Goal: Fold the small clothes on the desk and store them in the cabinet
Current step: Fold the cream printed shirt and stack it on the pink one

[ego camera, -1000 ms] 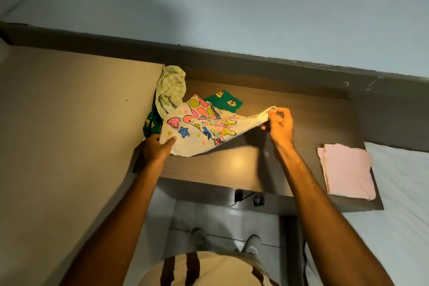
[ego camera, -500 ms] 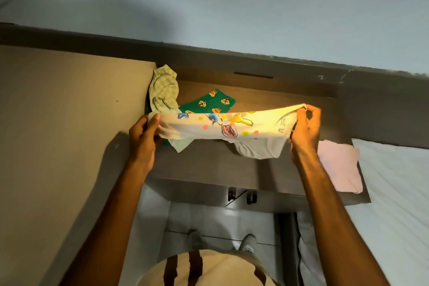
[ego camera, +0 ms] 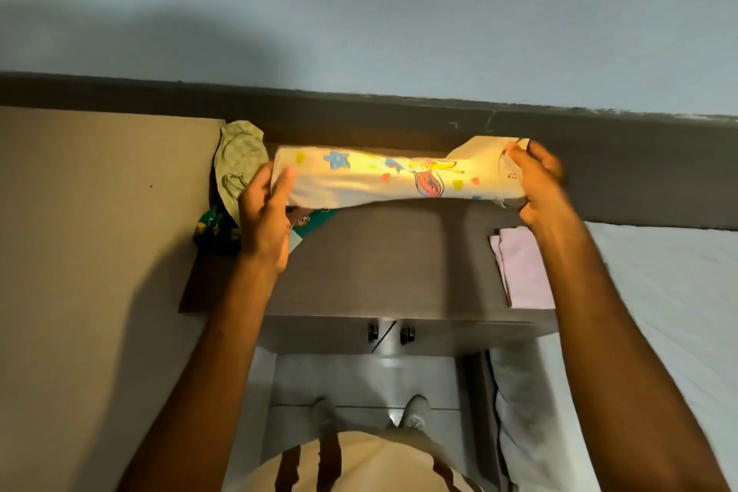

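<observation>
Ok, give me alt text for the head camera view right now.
Both hands, left hand and right hand, stretch a cream cartoon-print garment above a dark wooden desk. A folded pink cloth lies at right; crumpled pale green cloth at left.

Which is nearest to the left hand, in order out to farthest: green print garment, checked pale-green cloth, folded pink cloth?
From the left hand:
1. Green print garment and checked pale-green cloth, both by the desk's left edge: too close to call.
2. Folded pink cloth, desk's right end: farthest.
</observation>
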